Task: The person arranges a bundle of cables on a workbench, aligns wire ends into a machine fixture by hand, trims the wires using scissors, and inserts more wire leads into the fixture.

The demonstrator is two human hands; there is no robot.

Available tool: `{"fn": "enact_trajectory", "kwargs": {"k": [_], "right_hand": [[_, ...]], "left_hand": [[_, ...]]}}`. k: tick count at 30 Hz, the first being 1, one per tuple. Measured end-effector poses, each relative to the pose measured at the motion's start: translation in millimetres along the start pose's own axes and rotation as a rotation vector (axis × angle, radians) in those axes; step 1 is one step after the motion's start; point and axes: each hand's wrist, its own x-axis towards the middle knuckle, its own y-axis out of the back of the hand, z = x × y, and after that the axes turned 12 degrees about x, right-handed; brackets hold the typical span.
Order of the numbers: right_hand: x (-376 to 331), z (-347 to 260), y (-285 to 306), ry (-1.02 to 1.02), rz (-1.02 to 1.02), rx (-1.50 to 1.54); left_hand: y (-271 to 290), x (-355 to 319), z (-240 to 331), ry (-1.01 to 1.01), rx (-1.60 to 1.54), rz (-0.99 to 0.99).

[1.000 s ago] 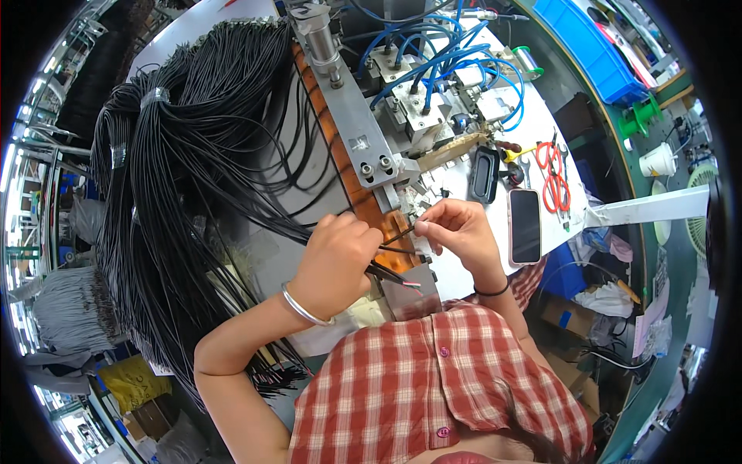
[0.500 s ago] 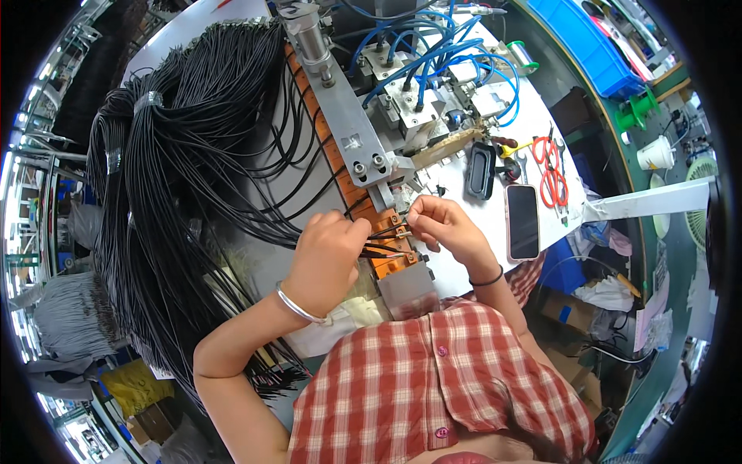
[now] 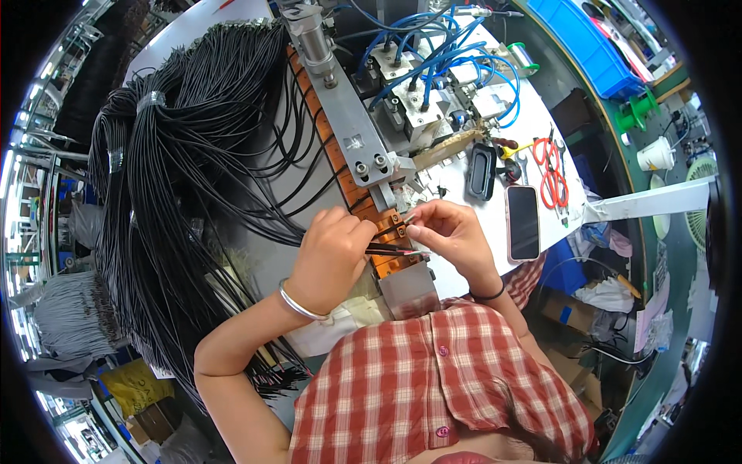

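Observation:
My left hand is closed around several black cables just left of an orange fixture block. The cables' stripped ends, with a little pink and white wire, stick out to the right over the block. My right hand pinches the tip of one black cable between thumb and fingers, at the block's right side. That cable runs across the orange block from my left hand. Fingers partly hide the exact grip. A long orange rail extends away from the block, under a grey metal arm.
A thick bundle of black cables lies to the left. Pneumatic blocks with blue hoses stand behind. To the right lie a phone, a black tray and red-handled scissors. A grey metal block sits nearest me.
My left hand has shifted slightly up and right with the cables. My right hand has turned a little, and the cable tip in its fingers shows more plainly.

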Motion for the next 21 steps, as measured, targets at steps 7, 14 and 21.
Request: {"fn": "enact_trajectory", "kwargs": {"k": [7,14,21], "right_hand": [[-0.2,-0.8,-2.5,-0.044,0.033,0.088],[0.0,0.4,-3.6,-0.015,0.034,0.099],[2.3,-11.6,4.8,-0.288,-0.194,0.388]], "left_hand": [[0.3,-0.5,-3.3,-0.057,-0.023,0.051],[-1.4,-2.5,-3.4,-0.015,-0.039,-0.055],[3.8,1.7,0.7,0.057,-0.121,-0.055]]}}
